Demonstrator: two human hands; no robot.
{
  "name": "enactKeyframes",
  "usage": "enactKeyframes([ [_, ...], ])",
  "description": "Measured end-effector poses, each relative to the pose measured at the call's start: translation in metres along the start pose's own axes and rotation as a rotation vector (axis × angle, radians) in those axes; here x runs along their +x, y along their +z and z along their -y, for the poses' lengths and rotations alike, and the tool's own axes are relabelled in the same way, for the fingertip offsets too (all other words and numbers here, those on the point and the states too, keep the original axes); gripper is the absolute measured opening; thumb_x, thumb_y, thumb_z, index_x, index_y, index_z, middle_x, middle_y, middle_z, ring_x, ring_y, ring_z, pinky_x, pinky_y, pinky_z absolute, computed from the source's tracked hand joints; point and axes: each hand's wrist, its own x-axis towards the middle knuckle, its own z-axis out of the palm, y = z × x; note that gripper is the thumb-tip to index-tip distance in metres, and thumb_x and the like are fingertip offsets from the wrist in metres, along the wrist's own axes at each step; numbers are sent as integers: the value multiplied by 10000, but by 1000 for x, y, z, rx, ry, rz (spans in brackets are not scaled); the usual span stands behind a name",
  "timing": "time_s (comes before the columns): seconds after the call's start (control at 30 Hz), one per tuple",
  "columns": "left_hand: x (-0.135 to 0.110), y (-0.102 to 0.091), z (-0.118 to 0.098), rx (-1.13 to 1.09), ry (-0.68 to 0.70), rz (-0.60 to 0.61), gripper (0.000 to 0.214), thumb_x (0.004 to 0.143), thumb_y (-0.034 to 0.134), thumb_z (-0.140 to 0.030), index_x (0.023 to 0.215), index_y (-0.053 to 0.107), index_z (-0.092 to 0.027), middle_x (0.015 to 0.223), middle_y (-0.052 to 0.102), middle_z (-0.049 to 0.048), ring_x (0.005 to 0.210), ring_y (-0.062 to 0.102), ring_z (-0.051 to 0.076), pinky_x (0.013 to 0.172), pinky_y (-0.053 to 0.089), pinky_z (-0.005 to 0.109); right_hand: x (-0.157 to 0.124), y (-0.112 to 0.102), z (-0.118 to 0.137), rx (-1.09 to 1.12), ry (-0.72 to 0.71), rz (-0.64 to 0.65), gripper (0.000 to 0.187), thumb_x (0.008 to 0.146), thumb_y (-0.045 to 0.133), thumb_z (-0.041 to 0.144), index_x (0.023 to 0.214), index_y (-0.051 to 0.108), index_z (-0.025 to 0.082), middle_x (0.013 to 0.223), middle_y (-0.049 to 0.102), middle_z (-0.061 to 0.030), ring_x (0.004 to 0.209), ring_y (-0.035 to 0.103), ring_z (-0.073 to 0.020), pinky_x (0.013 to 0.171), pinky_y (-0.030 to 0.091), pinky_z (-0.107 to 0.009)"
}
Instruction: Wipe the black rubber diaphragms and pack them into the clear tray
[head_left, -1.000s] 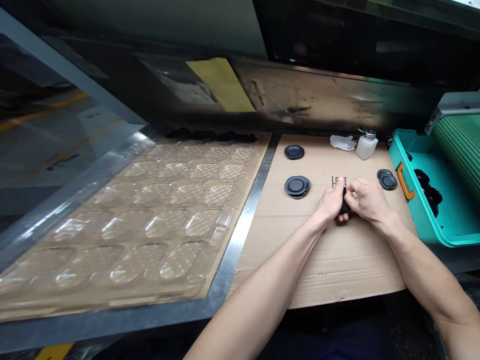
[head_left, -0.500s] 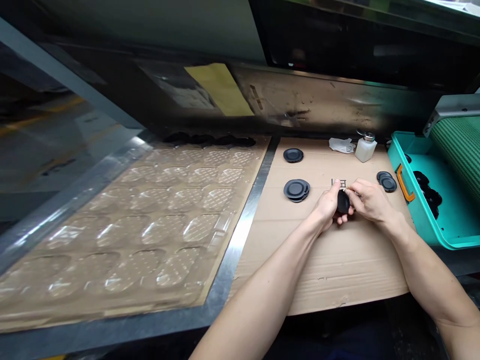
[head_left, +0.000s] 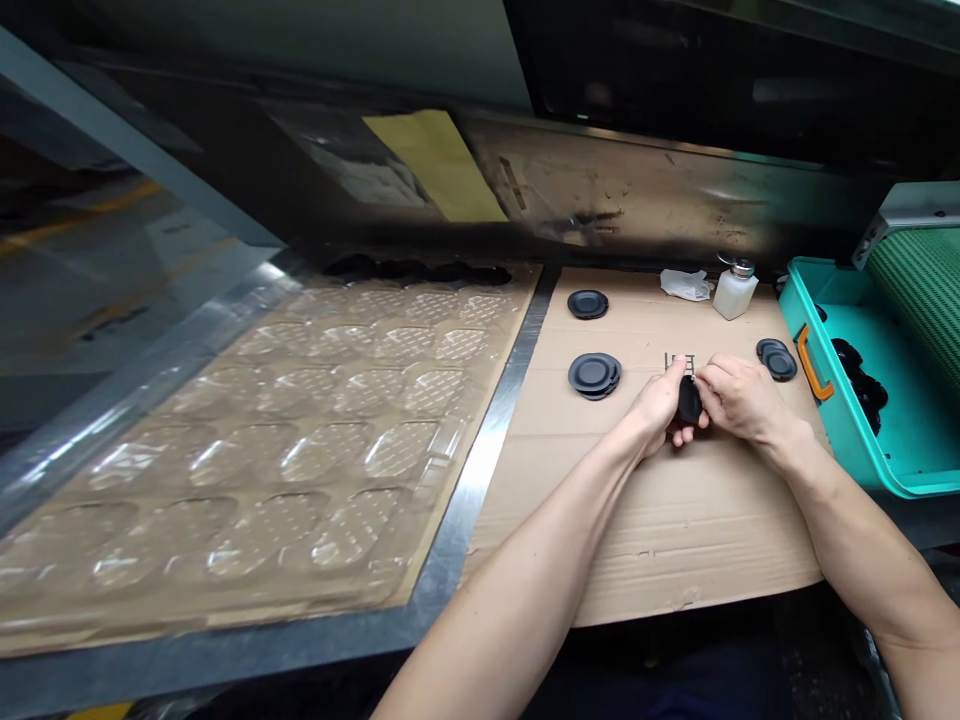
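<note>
The left hand (head_left: 658,405) and right hand (head_left: 742,400) hold a narrow grip on a black round rubber disc (head_left: 690,400), upright between them, above a brown corrugated cardboard sheet (head_left: 697,540) (open room toward its near edge), with a stack of black discs (head_left: 594,375) to the left.

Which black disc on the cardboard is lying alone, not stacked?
The black disc at the far edge of the cardboard, left of the tissue. It looks single, while the pile below it and the pile at right each hold several.

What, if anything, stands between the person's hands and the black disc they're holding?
Nothing visible does: the black disc sits directly between the left hand and the right hand, touching both.
</note>
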Motion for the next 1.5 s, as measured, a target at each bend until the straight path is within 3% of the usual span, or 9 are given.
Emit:
enactKeyframes([
  [0.4,-1,2,0,-27,-2,-17,681,1007,262,-617,703,637,-136,485,603,74,280,468,118,274,270,211,1,1,1,-7,9,1,293,1021,416,225,868,661,175,882,662,-81,809,568,-191,750,397,-302],
  [0.57,-1,4,-2,-28,-17,-25,670,1033,223,-553,727,636,-124,498,618,86,292,490,130,274,309,214,1,-1,5,20,103,22,244,995,481,251,856,674,194,878,684,-57,781,587,-178,687,362,-297],
  [0.8,1,-14,-14,-422,-191,14,625,1042,191,-468,940,646,-51,599,663,131,354,518,120,301,354,184,-5,-4,-9,106,309,-195,251,977,505,317,917,714,193,885,711,-69,785,617,-185,662,364,-295],
  [0.87,1,-18,-17,-517,-214,0,588,1045,205,-427,998,634,-28,601,659,133,352,495,106,305,347,169,-5,-1,-17,102,336,-203,244,961,516,317,913,721,194,882,718,-73,793,622,-195,681,377,-299],
  [1.0,-1,-21,-21,-604,-238,-19,577,1051,199,-413,1072,614,-12,604,653,126,344,472,97,294,318,157,-5,4,-27,94,376,-161,235,934,522,298,893,731,197,874,730,-77,803,635,-213,695,390,-308],
  [1.3,0,-25,-20,-608,-230,16,601,1054,188,-414,991,629,-10,603,636,122,354,474,86,301,327,149,-3,-1,-25,61,417,-85,247,916,534,306,911,754,192,922,752,-84,834,665,-233,697,402,-318],
  [1.4,-1,-25,-17,-569,-186,51,670,1048,215,-522,969,654,-22,641,663,141,401,528,103,342,397,169,-3,-6,-24,26,484,21,225,890,551,282,906,763,207,917,753,-94,827,667,-248,691,404,-328],
  [1.5,-5,-21,-15,-498,-34,118,679,979,389,-667,1019,677,-53,804,722,165,571,654,152,500,539,231,-5,-8,-27,-21,592,190,194,847,581,248,861,772,219,830,739,-107,771,656,-269,670,405,-347],
])
